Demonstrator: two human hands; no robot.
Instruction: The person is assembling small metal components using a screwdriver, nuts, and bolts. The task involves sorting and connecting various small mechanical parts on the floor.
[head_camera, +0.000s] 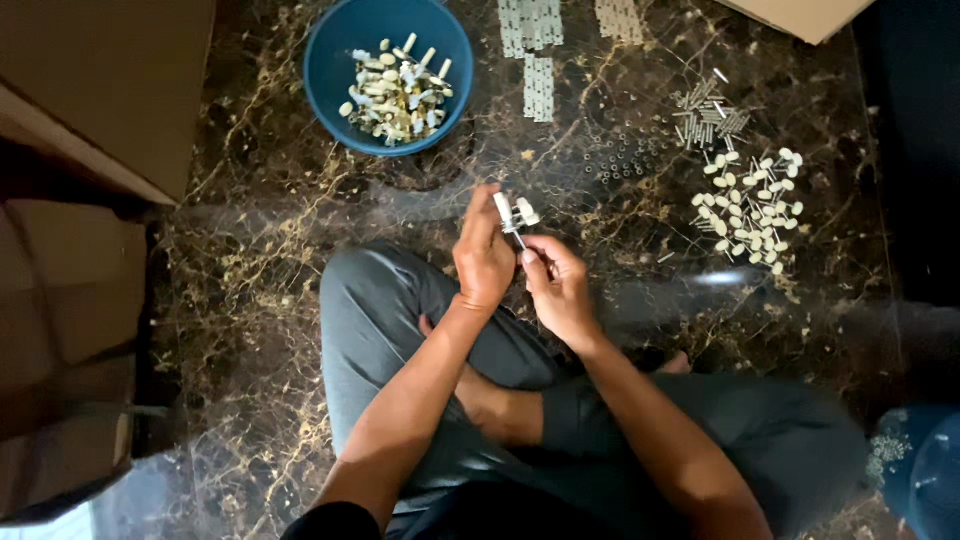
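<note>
You are sitting cross-legged on a dark marble floor veined with gold, and you are holding both hands up over your knees. Your left hand is closing its fingers around a small cream-coloured plastic piece, which is sticking up above your fingertips. Your right hand is pinching the thin metal pin at the lower end of that piece, so both hands are meeting on it, just beside each other. A blue bowl is sitting on the floor ahead of you, to the left, and it is holding a heap of similar cream pieces. To the right, well apart from your hands, a loose pile of cream pieces is lying on the floor, with a cluster of metal pins just above it. White strips are lying beside the bowl, and cardboard boxes are standing along the left edge.
</note>
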